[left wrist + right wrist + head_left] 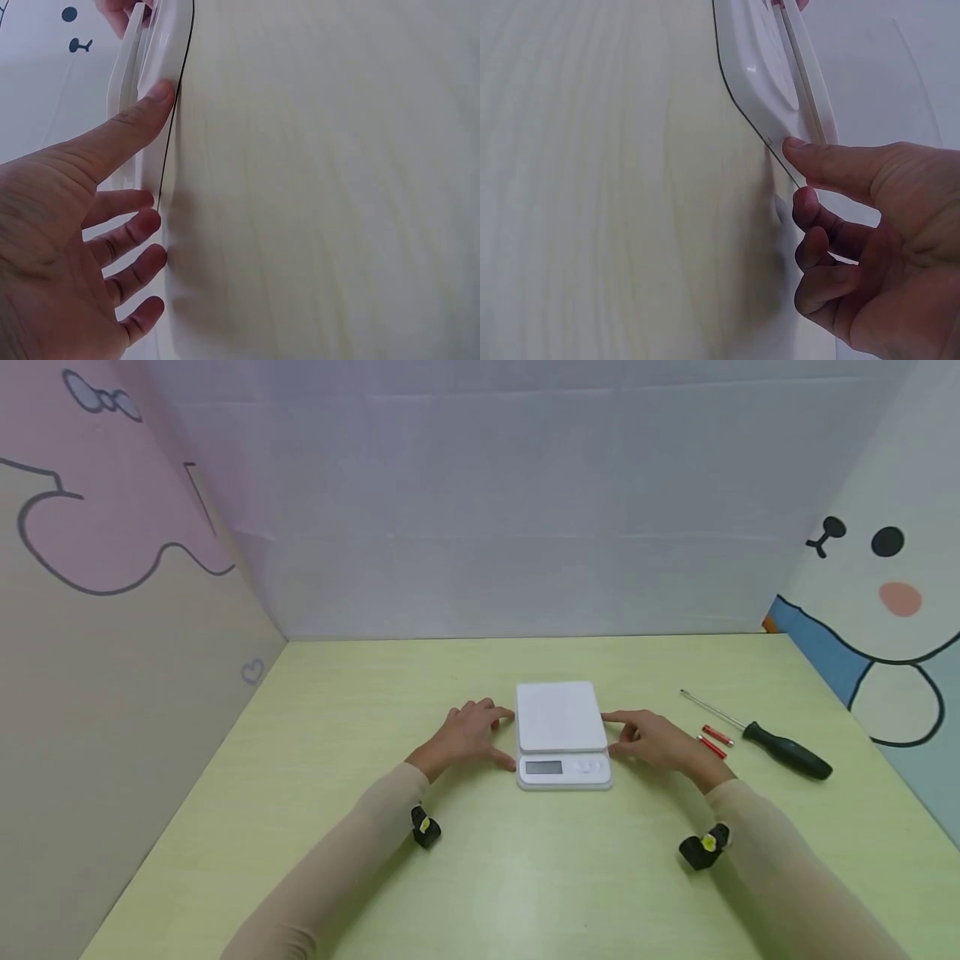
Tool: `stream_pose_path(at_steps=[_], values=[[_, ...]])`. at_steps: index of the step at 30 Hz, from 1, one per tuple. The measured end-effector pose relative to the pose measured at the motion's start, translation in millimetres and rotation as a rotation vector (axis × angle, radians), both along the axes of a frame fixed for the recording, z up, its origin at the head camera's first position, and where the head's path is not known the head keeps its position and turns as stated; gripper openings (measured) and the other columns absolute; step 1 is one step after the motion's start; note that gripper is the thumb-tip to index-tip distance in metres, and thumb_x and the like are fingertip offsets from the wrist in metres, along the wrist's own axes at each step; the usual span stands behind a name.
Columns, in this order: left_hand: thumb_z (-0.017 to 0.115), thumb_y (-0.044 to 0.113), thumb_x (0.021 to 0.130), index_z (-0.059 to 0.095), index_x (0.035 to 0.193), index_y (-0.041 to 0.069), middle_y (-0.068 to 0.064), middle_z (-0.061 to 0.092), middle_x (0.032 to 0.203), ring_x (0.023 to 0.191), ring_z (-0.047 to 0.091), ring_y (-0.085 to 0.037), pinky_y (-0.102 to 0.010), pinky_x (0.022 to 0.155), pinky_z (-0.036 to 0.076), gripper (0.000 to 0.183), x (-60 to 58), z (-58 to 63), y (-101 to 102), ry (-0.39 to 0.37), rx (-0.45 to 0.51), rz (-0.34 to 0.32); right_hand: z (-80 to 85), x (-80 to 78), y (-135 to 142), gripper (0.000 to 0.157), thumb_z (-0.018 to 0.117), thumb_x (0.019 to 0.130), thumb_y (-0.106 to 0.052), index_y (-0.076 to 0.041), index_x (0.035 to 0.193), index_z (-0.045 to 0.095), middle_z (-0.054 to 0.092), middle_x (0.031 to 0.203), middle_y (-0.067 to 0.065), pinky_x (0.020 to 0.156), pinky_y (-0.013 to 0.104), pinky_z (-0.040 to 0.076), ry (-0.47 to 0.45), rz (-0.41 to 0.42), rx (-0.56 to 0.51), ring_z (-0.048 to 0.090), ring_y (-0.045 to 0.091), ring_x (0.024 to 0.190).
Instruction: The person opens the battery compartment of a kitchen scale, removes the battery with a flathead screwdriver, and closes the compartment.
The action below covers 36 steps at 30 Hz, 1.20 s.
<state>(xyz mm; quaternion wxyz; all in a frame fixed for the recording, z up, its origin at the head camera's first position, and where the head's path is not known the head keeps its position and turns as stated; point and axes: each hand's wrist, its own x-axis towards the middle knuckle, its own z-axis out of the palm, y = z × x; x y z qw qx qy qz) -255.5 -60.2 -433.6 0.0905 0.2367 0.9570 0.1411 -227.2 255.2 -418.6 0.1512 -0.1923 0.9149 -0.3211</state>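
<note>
A white kitchen scale lies flat on the table, its small grey display on the near edge. My left hand touches the scale's left side with thumb and forefinger spread along it. In the left wrist view, the thumb rests against the scale's edge and the other fingers are apart and loosely bent. On the opposite side, my right hand touches the scale with its forefinger and thumb. The right wrist view shows its thumb on the scale's rim, with the remaining fingers bent underneath.
Right of my right hand lie two small red batteries and a screwdriver with a black handle. Pale walls with cartoon drawings border the yellowish table at the back and sides. A small black wrist camera sits at each wrist.
</note>
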Motion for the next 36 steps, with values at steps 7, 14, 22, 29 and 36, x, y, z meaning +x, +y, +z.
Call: stream_pose_path(at_steps=[7,14,22,29,36], values=[[0.084,0.058,0.065,0.055,0.138,0.024,0.003,0.054,0.106,0.098,0.046,-0.019,-0.035,0.082,0.035,0.085,-3.3,0.5,2,-0.015,-0.009,-0.012,-0.8,1.0,2,0.058,0.069,0.091,-0.014,0.003,0.142,0.047,0.061,0.084,0.007,0.061,0.026,0.042,0.001,-0.01,-0.005,0.049,0.015,0.072],[0.085,0.058,0.065,0.053,0.141,0.026,0.002,0.054,0.112,0.1,0.046,-0.018,-0.035,0.083,0.036,0.088,-2.2,0.6,-4,-0.013,-0.003,0.025,-7.6,2.6,-3,0.056,0.068,0.091,-0.012,0.003,0.141,0.048,0.06,0.084,0.007,0.059,0.026,0.041,0.033,-0.042,-0.021,0.048,0.015,0.07],[0.086,0.051,0.068,0.052,0.142,0.024,0.001,0.055,0.118,0.109,0.048,-0.021,-0.041,0.092,0.038,0.086,-2.6,2.9,-13,-0.042,0.057,0.04,-9.3,13.3,-7,0.05,0.067,0.091,-0.015,0.002,0.136,0.054,0.061,0.087,0.006,0.063,0.027,0.041,0.07,-0.072,0.002,0.049,0.014,0.073],[0.083,0.049,0.073,0.053,0.142,0.027,0.0,0.056,0.124,0.112,0.045,-0.023,-0.042,0.094,0.037,0.078,1.6,0.9,-15,-0.064,0.082,0.025,-11.6,24.8,-7,0.046,0.07,0.089,-0.017,0.001,0.13,0.06,0.06,0.086,0.004,0.064,0.026,0.041,0.054,-0.075,-0.032,0.049,0.015,0.076],[0.071,0.052,0.085,0.05,0.144,0.025,-0.002,0.054,0.131,0.116,0.047,-0.024,-0.043,0.096,0.038,0.069,-5.7,4.8,-14,-0.025,0.05,0.039,-0.9,22.3,-5,0.045,0.066,0.092,-0.021,0.001,0.131,0.059,0.061,0.09,0.006,0.063,0.028,0.041,0.089,-0.091,0.02,0.049,0.015,0.073]])
